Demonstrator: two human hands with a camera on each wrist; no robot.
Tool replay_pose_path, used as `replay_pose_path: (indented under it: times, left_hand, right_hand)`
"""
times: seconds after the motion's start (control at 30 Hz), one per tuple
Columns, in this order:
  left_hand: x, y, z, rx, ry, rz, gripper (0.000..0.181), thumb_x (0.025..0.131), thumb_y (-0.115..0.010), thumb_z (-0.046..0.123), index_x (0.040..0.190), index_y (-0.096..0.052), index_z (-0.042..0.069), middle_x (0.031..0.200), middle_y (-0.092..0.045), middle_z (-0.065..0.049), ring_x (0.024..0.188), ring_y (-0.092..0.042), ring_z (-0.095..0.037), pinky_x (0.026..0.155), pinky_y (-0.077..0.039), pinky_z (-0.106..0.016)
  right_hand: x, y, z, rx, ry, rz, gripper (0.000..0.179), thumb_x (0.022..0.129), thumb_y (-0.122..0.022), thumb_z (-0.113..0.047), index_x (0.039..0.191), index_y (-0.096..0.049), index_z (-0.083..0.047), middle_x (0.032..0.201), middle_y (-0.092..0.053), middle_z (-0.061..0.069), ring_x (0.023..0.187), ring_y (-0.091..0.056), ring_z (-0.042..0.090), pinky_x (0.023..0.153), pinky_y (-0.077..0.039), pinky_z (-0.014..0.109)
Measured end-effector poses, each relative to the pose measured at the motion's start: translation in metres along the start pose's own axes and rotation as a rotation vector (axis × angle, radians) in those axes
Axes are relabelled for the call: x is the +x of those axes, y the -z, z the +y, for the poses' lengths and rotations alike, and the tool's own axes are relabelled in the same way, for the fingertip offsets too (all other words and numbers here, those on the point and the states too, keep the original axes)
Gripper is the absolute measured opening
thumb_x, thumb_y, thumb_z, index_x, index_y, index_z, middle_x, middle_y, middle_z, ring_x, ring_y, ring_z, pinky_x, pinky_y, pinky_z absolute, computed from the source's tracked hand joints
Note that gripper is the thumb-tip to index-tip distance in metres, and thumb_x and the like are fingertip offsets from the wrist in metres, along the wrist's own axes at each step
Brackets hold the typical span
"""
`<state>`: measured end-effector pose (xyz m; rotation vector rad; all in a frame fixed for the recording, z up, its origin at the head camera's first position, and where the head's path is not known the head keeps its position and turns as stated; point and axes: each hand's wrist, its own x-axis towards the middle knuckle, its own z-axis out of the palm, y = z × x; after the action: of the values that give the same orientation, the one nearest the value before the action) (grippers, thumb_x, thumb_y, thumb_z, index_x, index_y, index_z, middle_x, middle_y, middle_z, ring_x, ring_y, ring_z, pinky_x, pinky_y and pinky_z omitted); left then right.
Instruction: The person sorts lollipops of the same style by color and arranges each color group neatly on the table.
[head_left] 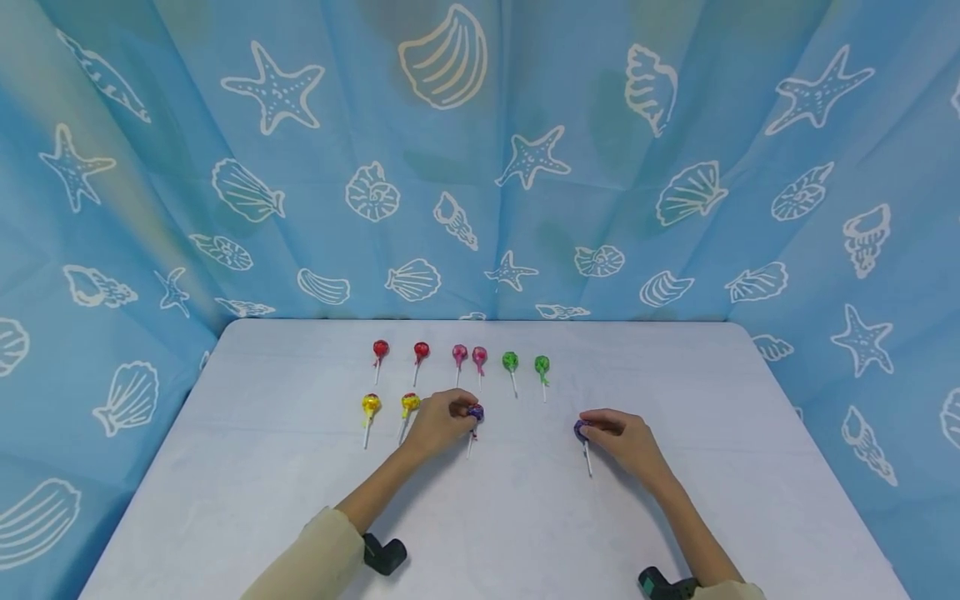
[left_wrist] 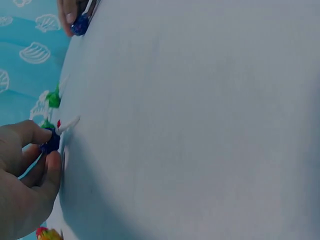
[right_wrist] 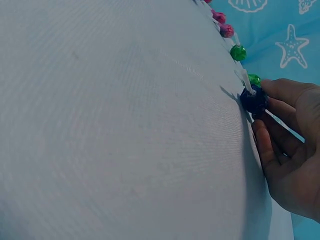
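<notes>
My left hand [head_left: 441,422] pinches a purple-blue lollipop [head_left: 476,412] by its wrapped head, the white stick pointing toward me. In the left wrist view, thumb and fingers sit on either side of that lollipop [left_wrist: 50,142], close over the table. To the right, my right hand [head_left: 624,442] holds a second purple-blue lollipop [head_left: 581,430] by the head, its stick also toward me. The right wrist view shows this lollipop [right_wrist: 254,99] between thumb and fingertips. Just left of my left hand lie two yellow lollipops [head_left: 371,405], the nearer one [head_left: 409,402] beside its knuckles.
Along the back of the white table [head_left: 300,500] lie a red pair [head_left: 381,348], a pink pair [head_left: 460,355] and a green pair [head_left: 511,361] of lollipops. A blue curtain [head_left: 480,225] with shell and starfish prints hangs behind and at both sides.
</notes>
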<state>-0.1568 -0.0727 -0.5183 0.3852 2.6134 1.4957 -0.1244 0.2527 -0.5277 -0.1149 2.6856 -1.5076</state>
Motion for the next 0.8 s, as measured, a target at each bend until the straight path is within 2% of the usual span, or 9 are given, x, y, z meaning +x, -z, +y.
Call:
replay_pose_path:
  times: [0.2, 0.37, 0.8]
  left_hand:
    - [-0.005, 0.014, -0.002, -0.016, 0.068, 0.050, 0.020, 0.088, -0.071, 0.003, 0.108, -0.072, 0.003, 0.098, -0.069, -0.005, 0.087, -0.061, -0.019, 0.079, -0.055, -0.030]
    - [-0.006, 0.018, -0.004, 0.026, 0.092, 0.084, 0.021, 0.090, -0.072, 0.004, 0.111, -0.071, 0.002, 0.100, -0.069, -0.005, 0.088, -0.059, -0.019, 0.081, -0.055, -0.030]
    - [-0.008, 0.017, -0.002, 0.103, 0.082, 0.116, 0.023, 0.091, -0.070, 0.003, 0.114, -0.070, 0.000, 0.103, -0.070, -0.010, 0.093, -0.064, -0.022, 0.086, -0.055, -0.037]
  right_hand:
    - [-0.001, 0.002, 0.000, 0.006, 0.009, -0.026, 0.030, 0.091, -0.074, -0.014, 0.118, -0.071, 0.000, 0.104, -0.071, 0.009, 0.093, -0.066, 0.020, 0.079, -0.052, 0.022]
    - [-0.002, 0.003, 0.002, 0.006, 0.019, -0.034, 0.031, 0.091, -0.074, -0.014, 0.118, -0.071, 0.000, 0.105, -0.070, 0.010, 0.093, -0.065, 0.021, 0.079, -0.052, 0.021]
    - [-0.003, -0.003, -0.001, -0.027, 0.044, 0.007, 0.027, 0.089, -0.075, -0.007, 0.115, -0.071, 0.000, 0.108, -0.070, 0.012, 0.095, -0.066, 0.021, 0.080, -0.052, 0.019]
